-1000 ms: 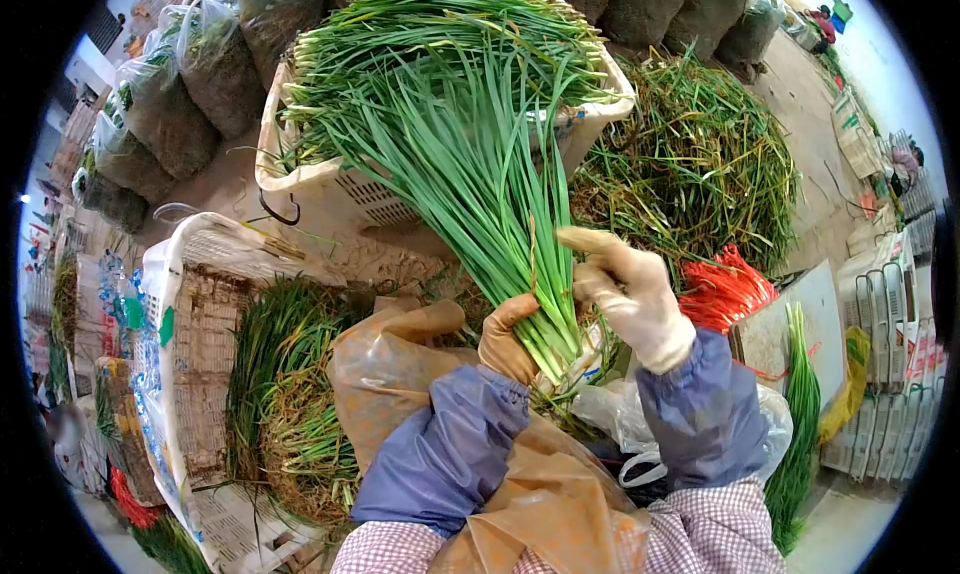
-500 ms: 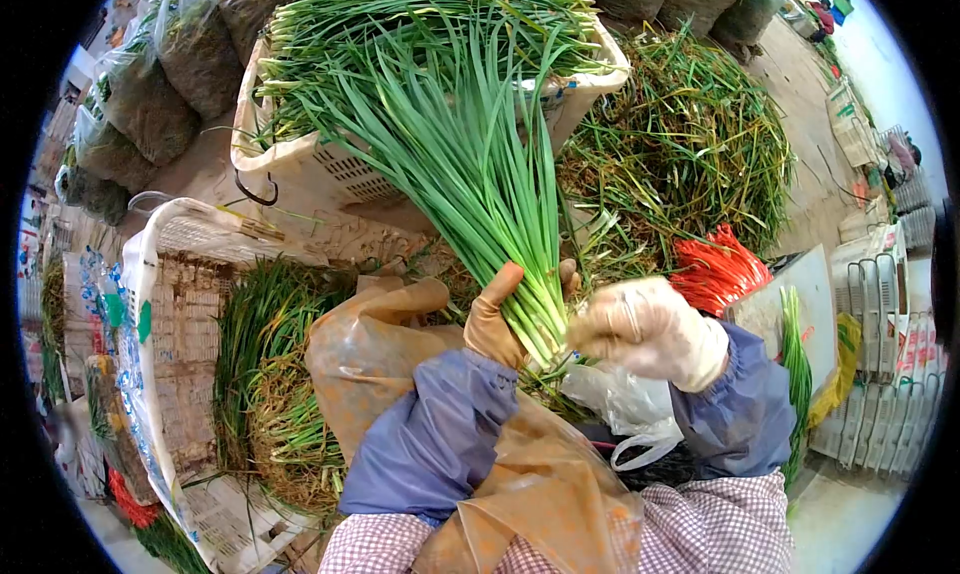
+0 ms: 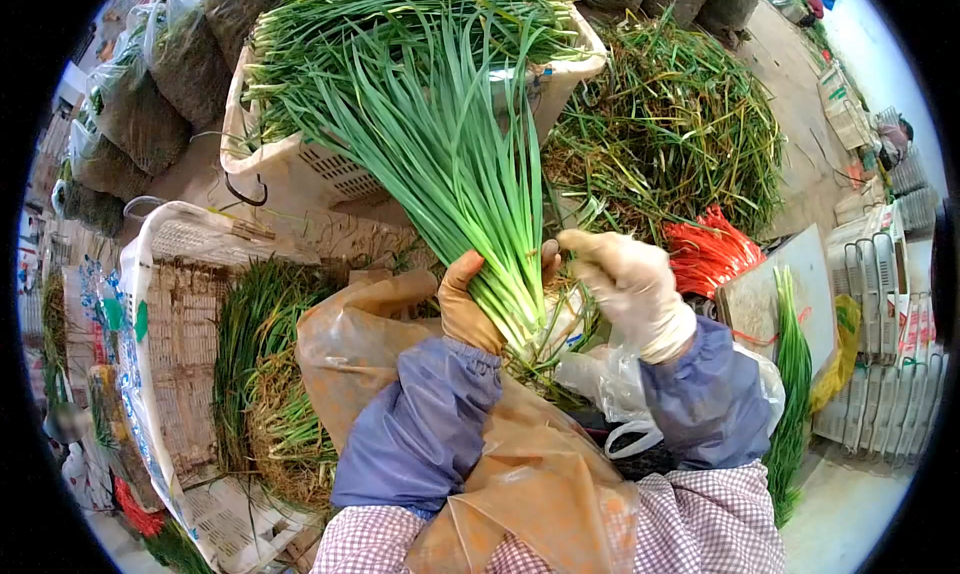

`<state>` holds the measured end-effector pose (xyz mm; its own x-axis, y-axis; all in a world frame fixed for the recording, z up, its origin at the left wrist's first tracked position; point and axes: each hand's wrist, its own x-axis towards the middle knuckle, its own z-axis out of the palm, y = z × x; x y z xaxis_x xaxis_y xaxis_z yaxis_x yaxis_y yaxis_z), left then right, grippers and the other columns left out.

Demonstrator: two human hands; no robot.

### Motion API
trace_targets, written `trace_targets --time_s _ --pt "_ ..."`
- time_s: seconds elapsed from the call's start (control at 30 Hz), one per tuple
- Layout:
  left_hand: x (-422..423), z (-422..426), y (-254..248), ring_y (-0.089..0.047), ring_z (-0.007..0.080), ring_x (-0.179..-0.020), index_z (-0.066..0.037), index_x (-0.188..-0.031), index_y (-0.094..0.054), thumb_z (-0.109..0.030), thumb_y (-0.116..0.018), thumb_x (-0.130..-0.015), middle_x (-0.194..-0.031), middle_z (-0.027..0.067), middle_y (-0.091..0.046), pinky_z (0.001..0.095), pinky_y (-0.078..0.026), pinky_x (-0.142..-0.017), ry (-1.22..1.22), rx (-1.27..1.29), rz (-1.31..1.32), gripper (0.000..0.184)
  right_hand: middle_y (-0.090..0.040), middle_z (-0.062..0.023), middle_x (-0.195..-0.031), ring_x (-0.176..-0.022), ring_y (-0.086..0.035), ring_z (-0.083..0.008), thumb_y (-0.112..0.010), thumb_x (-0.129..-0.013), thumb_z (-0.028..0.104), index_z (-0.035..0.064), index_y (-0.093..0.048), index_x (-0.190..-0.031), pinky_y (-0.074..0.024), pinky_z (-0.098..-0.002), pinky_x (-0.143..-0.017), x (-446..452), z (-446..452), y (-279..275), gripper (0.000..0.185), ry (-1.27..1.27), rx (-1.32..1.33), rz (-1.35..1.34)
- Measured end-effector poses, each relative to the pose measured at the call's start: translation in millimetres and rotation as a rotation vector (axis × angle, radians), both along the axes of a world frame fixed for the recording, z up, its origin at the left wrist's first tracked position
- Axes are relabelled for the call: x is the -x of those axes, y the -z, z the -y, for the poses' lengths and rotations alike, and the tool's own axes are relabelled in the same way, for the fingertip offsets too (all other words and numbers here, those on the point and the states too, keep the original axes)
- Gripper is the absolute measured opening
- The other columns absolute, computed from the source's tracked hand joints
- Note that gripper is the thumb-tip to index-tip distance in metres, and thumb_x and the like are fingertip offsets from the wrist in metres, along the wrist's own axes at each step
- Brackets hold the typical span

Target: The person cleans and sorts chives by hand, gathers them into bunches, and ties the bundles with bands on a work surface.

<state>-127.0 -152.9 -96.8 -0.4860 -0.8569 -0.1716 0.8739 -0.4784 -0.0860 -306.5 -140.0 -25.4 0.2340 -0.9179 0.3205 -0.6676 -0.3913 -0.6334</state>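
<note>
A bunch of garlic chives (image 3: pixel 490 234) rests in my left hand (image 3: pixel 468 309), whose gloved fingers wrap round it near the pale stem ends. The green leaves fan up and away, over the near rim of a white crate. Just right of the stems is my right hand (image 3: pixel 632 286) in a pale glove, fingers curled together and a little blurred. Whatever it may pinch is too small to make out. Loose trimmings and a clear plastic bag (image 3: pixel 610 379) lie below the hands, near my lap.
The white crate (image 3: pixel 235 139) ahead is heaped with chives. A second crate (image 3: pixel 145 274) at left holds untrimmed chives (image 3: pixel 280 374). Right of centre are a large heap of leaf waste (image 3: pixel 680 124), red ties (image 3: pixel 712 252) and a board (image 3: pixel 790 289). Filled sacks (image 3: pixel 140 104) stand behind.
My right hand has lifted slightly up from the stem ends, its fingers turning upward. The left hand keeps its hold on the chives; the whole view has shifted a little.
</note>
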Motion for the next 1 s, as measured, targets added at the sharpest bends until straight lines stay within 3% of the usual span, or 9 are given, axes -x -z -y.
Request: trace_targets --time_s 0.23,0.3,0.4,0.57,0.6,0.7,0.77,0.83,1.0 --pt "-4.5 3.2 20.2 -0.062 0.0348 -0.100 0.004 -0.114 -0.057 -0.019 -0.060 -0.077 -0.112 0.0206 -0.062 0.0463 -0.049 -0.093 -0.041 -0.020 0.043 0.044 -0.062 -0.0114 -0.079 -0.069 -0.061 -0.0314 -0.067 -0.079 0.012 0.0065 -0.059 -0.098 -0.0493 -0.0365 -0.059 -29.8 22.9 18.9 0.021 -0.141 -0.036 -0.315" --pt "-3.0 4.3 16.8 -0.060 0.0352 -0.102 0.003 -0.117 -0.055 -0.020 -0.061 -0.076 -0.115 0.0211 -0.061 0.0472 -0.048 -0.094 -0.047 -0.041 0.078 0.047 -0.056 -0.0103 -0.066 -0.062 -0.060 -0.0268 -0.063 -0.081 0.016 0.0067 -0.060 -0.094 -0.0473 -0.0382 -0.055 -26.5 20.6 17.3 0.017 -0.199 0.006 -0.186" --pt "-0.2 4.6 -1.8 -0.054 0.0388 -0.112 0.002 -0.133 -0.042 -0.019 -0.062 -0.075 -0.130 0.0222 -0.049 0.0503 -0.042 -0.100 -0.024 0.002 0.003 0.065 -0.060 -0.0078 -0.065 -0.055 -0.055 -0.0135 -0.060 -0.083 0.007 -0.0020 -0.061 -0.081 -0.0453 -0.0267 -0.052 -13.8 7.7 -34.3 0.010 -0.208 -0.926 0.507" --pt "3.9 5.9 5.7 -0.052 0.0409 -0.115 0.000 -0.126 -0.051 -0.019 -0.067 -0.077 -0.126 0.0213 -0.053 0.0527 -0.037 -0.105 -0.031 -0.046 -0.048 0.055 -0.056 -0.0127 -0.049 -0.038 -0.054 -0.0226 -0.056 -0.078 -0.005 -0.0018 -0.058 -0.068 -0.0443 -0.0364 -0.038 38.0 -17.4 -40.1 0.011 -0.583 -0.539 1.264" --pt "5.0 5.1 1.4 -0.051 0.0409 -0.116 0.000 -0.125 -0.051 -0.019 -0.066 -0.078 -0.126 0.0213 -0.053 0.0529 -0.036 -0.105 -0.036 -0.051 -0.025 0.053 -0.066 -0.0160 -0.072 -0.060 -0.065 -0.0228 -0.062 -0.076 0.001 -0.0041 -0.065 -0.076 -0.0522 -0.0340 -0.056 60.9 -24.4 -44.4 0.006 -0.184 -0.765 0.762" --pt "6.0 4.8 -1.8 -0.049 0.0411 -0.119 0.000 -0.124 -0.052 -0.020 -0.064 -0.084 -0.127 0.0217 -0.053 0.0533 -0.036 -0.106 -0.024 -0.044 0.003 0.046 -0.068 -0.0105 -0.093 -0.084 -0.064 -0.0166 -0.064 -0.082 0.009 -0.0009 -0.065 -0.099 -0.0504 -0.0269 -0.074 40.8 -29.2 18.7 0.019 0.161 -0.091 -0.313" --pt "4.8 4.6 -3.8 -0.048 0.0409 -0.120 0.003 -0.124 -0.050 -0.020 -0.062 -0.086 -0.126 0.0232 -0.052 0.0529 -0.036 -0.106 0.004 -0.040 0.044 0.046 -0.068 -0.0120 -0.090 -0.077 -0.064 -0.0163 -0.066 -0.083 0.007 0.0001 -0.064 -0.103 -0.0508 -0.0267 -0.070 11.6 -47.8 4.7 0.022 0.219 -0.653 0.643" --pt "3.5 5.1 0.0 -0.048 0.0379 -0.120 0.007 -0.125 -0.047 -0.022 -0.062 -0.088 -0.126 0.0257 -0.051 0.0498 -0.037 -0.107 0.022 -0.040 0.070 0.049 -0.068 -0.0107 -0.085 -0.072 -0.064 -0.0172 -0.069 -0.082 0.012 0.0016 -0.063 -0.102 -0.0509 -0.0272 -0.066 -8.7 -58.7 11.0 0.023 0.137 -0.194 0.329" --pt "3.1 3.5 4.9 -0.053 0.0348 -0.116 0.005 -0.120 -0.050 -0.021 -0.058 -0.091 -0.121 0.0232 -0.055 0.0465 -0.043 -0.103 0.061 0.022 0.222 0.040 -0.063 -0.0111 -0.072 -0.062 -0.062 -0.0252 -0.072 -0.077 0.012 0.0037 -0.063 -0.087 -0.0483 -0.0322 -0.056 -48.7 -52.9 2.5 0.016 0.125 0.031 -0.050"
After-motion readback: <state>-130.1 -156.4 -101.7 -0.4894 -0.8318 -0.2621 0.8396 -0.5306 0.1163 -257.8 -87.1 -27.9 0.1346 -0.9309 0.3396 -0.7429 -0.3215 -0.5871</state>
